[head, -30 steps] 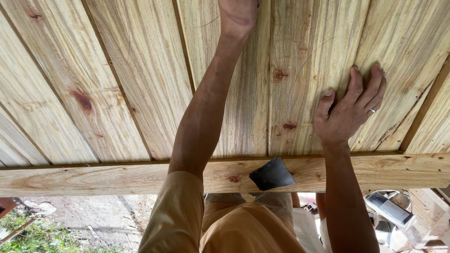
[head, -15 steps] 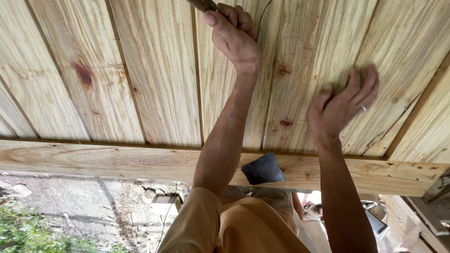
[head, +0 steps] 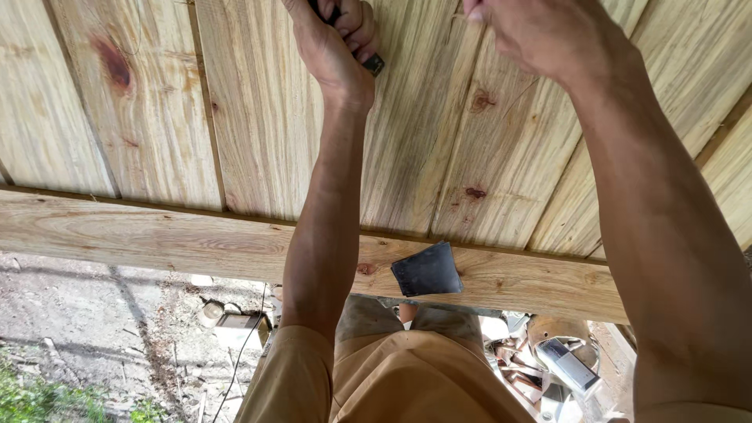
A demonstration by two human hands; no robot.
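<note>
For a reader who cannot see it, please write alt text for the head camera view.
Two bare hands work at pale wooden boards with reddish knots: the left hand grips a dark tool handle and the right hand pinches something too small to identify. Below, a horizontal wooden beam carries a small dark patch, with bare ground visible beneath.

Single view only, so I have no overlap to log. My head-worn camera looks along both raised arms at close range, facing the pale wooden planks (head: pixel 235 117) and the crossbeam (head: pixel 157 239). Both hands sit cropped at the top edge; the ground (head: pixel 94 321) shows beyond the beam.
</note>
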